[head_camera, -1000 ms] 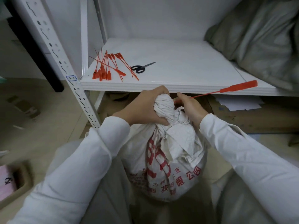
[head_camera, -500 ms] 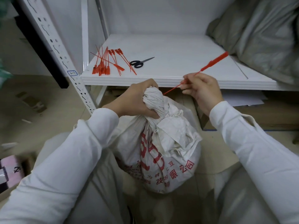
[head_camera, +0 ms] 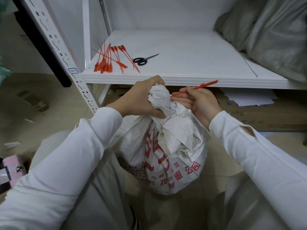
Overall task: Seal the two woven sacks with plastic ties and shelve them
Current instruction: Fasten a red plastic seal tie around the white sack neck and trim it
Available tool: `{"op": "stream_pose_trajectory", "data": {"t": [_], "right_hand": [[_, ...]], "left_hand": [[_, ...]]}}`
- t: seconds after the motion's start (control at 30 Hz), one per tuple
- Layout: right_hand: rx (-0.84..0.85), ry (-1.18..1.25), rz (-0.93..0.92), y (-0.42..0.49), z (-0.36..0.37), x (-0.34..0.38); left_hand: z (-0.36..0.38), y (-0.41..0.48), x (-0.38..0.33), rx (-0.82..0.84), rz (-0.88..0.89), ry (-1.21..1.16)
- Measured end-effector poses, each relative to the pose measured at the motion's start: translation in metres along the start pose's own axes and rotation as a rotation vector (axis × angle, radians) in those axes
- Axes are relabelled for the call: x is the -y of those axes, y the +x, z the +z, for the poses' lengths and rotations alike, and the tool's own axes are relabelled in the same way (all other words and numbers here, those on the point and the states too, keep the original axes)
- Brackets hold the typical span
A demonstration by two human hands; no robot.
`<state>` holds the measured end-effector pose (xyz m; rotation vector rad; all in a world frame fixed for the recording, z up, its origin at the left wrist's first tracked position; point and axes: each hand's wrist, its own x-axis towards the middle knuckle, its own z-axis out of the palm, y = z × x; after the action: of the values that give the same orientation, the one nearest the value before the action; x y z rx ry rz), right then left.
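A white woven sack (head_camera: pixel 167 156) with red print stands on the floor between my knees, its mouth twisted into a neck. My left hand (head_camera: pixel 141 97) grips that twisted neck from the left. My right hand (head_camera: pixel 199 102) pinches a red plastic tie (head_camera: pixel 203 85) just right of the neck; the tie's thin end points at the neck and its tag end slants up to the right. Several more red ties (head_camera: pixel 108 59) lie on the white shelf (head_camera: pixel 182 77) at its left front corner.
Black scissors (head_camera: pixel 143 59) lie on the shelf beside the ties. A grey-green sack (head_camera: pixel 269 34) fills the shelf's right end. The perforated upright (head_camera: pixel 54 45) slants down at left. Cardboard and paper (head_camera: pixel 249 100) lie under the shelf. A pink box (head_camera: pixel 13 168) sits at lower left.
My right hand has come down from shelf height to beside the sack's neck, bringing the tie with it. My left hand keeps its grip on the neck.
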<state>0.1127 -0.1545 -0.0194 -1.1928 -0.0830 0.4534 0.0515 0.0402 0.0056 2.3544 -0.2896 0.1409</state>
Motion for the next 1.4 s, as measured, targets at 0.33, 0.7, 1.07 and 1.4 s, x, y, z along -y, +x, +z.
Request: {"op": "stream_pose_trajectory", "data": {"t": [0.33, 0.7, 1.07, 1.4], "right_hand": [[0.045, -0.181, 0.033, 0.007, 0.007, -0.006], [-0.024, -0.336, -0.278, 0.006, 0.011, -0.004], [0.012, -1.132, -0.881, -0.027, 0.013, -0.022], [-0.021, -1.248, -0.898, -0.020, 0.010, -0.026]], "left_hand": [[0.003, -0.003, 0.003, -0.008, -0.019, -0.057], [0.006, 0.007, 0.004, -0.064, -0.293, -0.107], [0.014, 0.011, 0.005, -0.065, -0.513, -0.211], [0.017, 0.010, 0.009, -0.059, -0.572, -0.285]]}}
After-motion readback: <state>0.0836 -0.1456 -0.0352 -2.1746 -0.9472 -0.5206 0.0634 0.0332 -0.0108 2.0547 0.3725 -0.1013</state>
